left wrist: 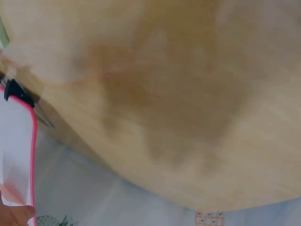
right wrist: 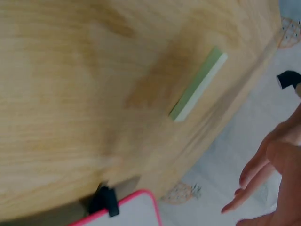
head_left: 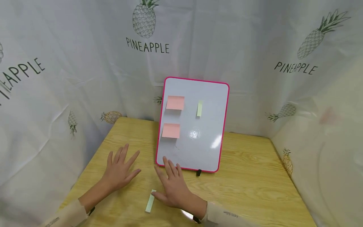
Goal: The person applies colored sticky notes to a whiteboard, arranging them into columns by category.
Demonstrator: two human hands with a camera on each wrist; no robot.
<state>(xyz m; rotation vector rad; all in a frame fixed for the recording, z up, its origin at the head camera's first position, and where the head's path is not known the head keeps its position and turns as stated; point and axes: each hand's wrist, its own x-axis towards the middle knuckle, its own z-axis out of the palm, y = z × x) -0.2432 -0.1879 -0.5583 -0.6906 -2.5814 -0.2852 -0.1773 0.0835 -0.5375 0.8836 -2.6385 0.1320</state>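
My left hand (head_left: 119,171) is held over the left side of the table, fingers spread and holding nothing. Across from it, my right hand (head_left: 174,187) has its fingers extended, overlapping the lower left edge of the whiteboard in the head view. A narrow pad of pale green sticky notes (head_left: 150,201) lies between the hands, its far end by the right thumb; the right wrist view shows the pad's thickness (right wrist: 198,84). The pink-rimmed whiteboard (head_left: 210,151) leans back upright. On it are an upper pink note (head_left: 175,103), a lower pink note (head_left: 171,130) and a green strip (head_left: 199,108).
A black foot (head_left: 198,172) juts from under the whiteboard's lower edge. Something white (head_left: 187,215) shows partly beneath the right wrist. White curtains (head_left: 232,47) with pineapple prints hang behind and on both sides of the wooden table (head_left: 255,176).
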